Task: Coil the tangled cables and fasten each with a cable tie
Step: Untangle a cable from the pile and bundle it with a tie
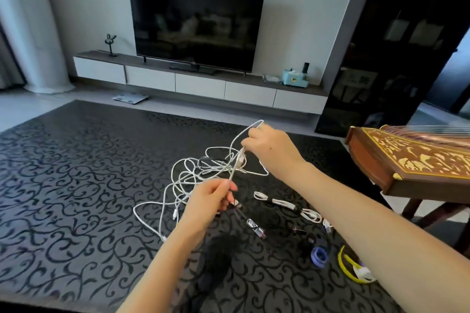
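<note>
Head view: untangling step. Right hand (269,146) pinches a white cable (235,169) looped above the tangle (183,185) on the table (76,185); left hand (212,197) pinches its strand lower. Next: draw it free, then coil.

Our dark, scroll-patterned table (76,185) carries a tangle of white cables (189,176), spread left of and beyond the point where our left hand (211,198) pinches one strand. Right of that grip lies a bundled white cable (287,204). Nearer to us than the grip, we see two metal plugs (255,226), then a blue roll (319,256) and a yellow loop (346,268) further right.
</note>
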`<state>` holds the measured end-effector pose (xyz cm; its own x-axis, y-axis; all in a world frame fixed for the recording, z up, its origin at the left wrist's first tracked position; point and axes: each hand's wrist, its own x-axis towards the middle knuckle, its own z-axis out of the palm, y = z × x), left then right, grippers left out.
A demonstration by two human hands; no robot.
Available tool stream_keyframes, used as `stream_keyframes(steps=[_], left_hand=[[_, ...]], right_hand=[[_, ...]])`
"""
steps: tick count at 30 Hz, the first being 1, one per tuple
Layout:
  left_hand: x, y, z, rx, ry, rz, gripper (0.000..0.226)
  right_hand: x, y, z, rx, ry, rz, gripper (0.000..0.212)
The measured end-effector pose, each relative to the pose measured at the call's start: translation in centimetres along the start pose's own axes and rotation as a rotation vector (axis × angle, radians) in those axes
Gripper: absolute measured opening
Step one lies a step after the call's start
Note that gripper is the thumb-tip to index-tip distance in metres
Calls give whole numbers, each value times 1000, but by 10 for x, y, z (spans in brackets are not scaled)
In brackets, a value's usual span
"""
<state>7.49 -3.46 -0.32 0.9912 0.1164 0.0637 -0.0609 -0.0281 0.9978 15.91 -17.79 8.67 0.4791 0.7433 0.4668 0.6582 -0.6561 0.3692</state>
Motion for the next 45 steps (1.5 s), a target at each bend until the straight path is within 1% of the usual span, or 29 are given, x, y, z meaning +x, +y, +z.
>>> stream_keyframes(steps=[3,5,6,8,10,12,13,15,18,20,22,23,25,26,28,30,32,35,36,37,38,41,42,43,44,45], left_hand=[[12,16,-23,335,160,122,32],[16,34,-40,547,275,211,29],[18,48,-49,617,325,254,28],[20,77,-63,710,389,354,26],[19,109,-71,737,421,456,25],[13,139,-74,705,396,529,25],[9,151,-74,691,371,548,26],[4,172,-76,635,371,543,28],[0,187,-83,450,428,483,32],[-6,191,-82,402,411,464,32],[-13,194,-79,319,398,465,32],[-16,197,-78,235,400,461,33],[-22,210,-84,20,401,467,34],[-24,217,-90,-41,405,475,35],[-24,224,-103,-51,420,475,34],[-18,219,-121,-82,472,407,34],[-9,203,-140,-71,551,307,34],[0,169,-152,-1,615,198,34],[2,160,-151,-3,613,197,34],[2,154,-147,-9,599,206,34],[3,151,-142,-22,581,219,34],[7,153,-127,-41,555,261,32],[9,154,-122,-39,550,273,31],[11,154,-118,-31,546,277,31],[13,153,-115,-21,540,277,31],[14,150,-114,-5,528,264,31]], right_hand=[[18,2,-17,-79,-16,-77,20],[25,2,-27,-31,-69,-95,8],[28,2,-33,10,-101,-47,7],[29,0,-40,107,-195,113,13],[29,1,-42,183,-182,263,11],[32,5,-46,249,-113,420,11],[36,5,-48,272,-95,497,15],[48,3,-55,345,-117,630,26],[68,-6,-59,624,-221,803,39],[78,-11,-54,838,-251,932,37],[79,-16,-42,1047,-261,1077,28],[75,-19,-35,1112,-260,1144,25],[64,-23,-15,1196,-255,1246,27],[59,-24,-7,1230,-228,1291,29],[54,-26,-8,1326,-168,1342,28],[62,-26,-26,1415,-124,1298,30],[82,-16,-55,1501,-13,1157,26],[121,5,-123,1524,174,825,10],[136,11,-147,1503,244,698,9],[148,14,-171,1439,325,580,15],[161,18,-193,1319,423,465,18],[185,17,-241,767,726,148,12],[188,16,-247,590,809,68,14],[186,13,-250,438,846,41,17],[183,10,-249,301,822,64,19],[176,6,-245,178,718,138,22]])
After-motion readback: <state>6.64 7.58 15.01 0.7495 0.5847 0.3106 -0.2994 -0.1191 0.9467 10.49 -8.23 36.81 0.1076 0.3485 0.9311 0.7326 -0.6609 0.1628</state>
